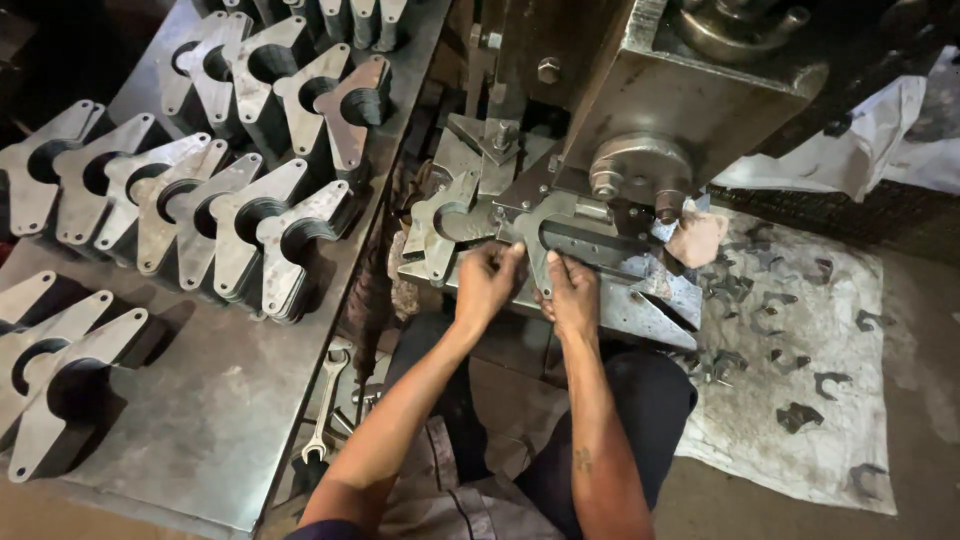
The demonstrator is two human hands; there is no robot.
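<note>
A flat grey steel plate with a curved notch (pixel 537 243) is pinched at its lower edge by the fingers of the left hand (pixel 487 283) and right hand (pixel 572 295), on the press bed (pixel 640 310) under the ram. Similar plates are stacked just left of it; little open room is left around the hands.
</note>
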